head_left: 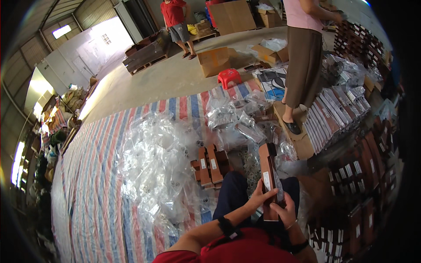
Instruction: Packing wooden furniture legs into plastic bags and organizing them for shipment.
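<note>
A long dark-brown box-like piece [267, 164] with a white label stands tilted above my lap. My left hand [262, 196] is closed around its lower left side. On the other side my right hand [286, 211] grips the lower end, fingers bent and thumb against it. Something clear, like plastic, shows along the piece's right side just above my right hand; I cannot make out what it is. Beyond my left knee lie several similar brown labelled pieces [211, 164] in a small stack. A pile of small metal-looking parts [252, 171] lies between my knees.
A big heap of clear plastic bags [160, 162] covers part of the striped sheet [94, 175]. Brown pieces are stacked high at right [359, 171]. Wrapped pieces [333, 114] lie by a standing person [302, 57]. Farther off are a red stool [230, 78], cartons [213, 61] and another person [176, 26].
</note>
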Demonstrator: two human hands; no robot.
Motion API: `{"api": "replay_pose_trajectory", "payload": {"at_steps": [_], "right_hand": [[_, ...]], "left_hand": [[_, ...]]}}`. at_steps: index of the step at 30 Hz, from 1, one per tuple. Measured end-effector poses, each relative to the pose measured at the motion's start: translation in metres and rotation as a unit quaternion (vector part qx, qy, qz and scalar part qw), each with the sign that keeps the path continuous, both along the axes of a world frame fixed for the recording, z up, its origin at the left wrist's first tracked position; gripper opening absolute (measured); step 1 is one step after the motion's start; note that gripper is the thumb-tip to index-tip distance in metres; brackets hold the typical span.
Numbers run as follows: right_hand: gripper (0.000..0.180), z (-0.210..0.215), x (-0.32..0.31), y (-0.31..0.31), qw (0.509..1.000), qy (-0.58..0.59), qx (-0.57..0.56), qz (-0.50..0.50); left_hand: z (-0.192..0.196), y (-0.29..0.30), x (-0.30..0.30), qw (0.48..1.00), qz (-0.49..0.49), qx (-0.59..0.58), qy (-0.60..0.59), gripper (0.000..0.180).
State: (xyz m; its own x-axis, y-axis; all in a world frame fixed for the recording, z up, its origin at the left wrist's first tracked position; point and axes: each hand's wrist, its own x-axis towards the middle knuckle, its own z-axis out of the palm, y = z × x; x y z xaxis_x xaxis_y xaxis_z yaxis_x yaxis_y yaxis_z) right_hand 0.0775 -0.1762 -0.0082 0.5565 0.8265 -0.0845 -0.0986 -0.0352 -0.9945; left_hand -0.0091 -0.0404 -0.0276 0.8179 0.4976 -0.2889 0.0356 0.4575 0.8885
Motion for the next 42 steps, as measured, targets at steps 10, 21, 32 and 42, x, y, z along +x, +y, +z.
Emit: {"api": "replay_pose_trajectory", "payload": {"at_steps": [10,21,32,42], "right_hand": [[0.034,-0.016,-0.003,0.0,0.998,0.037,0.02,-0.036],[0.039,-0.014,-0.005,0.009,0.999,0.025,0.01,-0.018],[0.049,-0.025,-0.015,0.011,0.999,0.051,0.001,-0.004],[0.042,-0.035,-0.007,0.005,1.0,-0.001,-0.009,-0.004]], "left_hand": [[-0.018,-0.003,0.001,0.997,0.035,-0.065,0.038,0.062],[-0.01,0.007,-0.01,0.989,0.006,-0.147,-0.019,0.047],[-0.003,0.02,-0.028,0.978,-0.023,-0.207,-0.027,0.035],[-0.014,0.013,-0.024,0.976,-0.024,-0.215,0.012,0.038]]}}
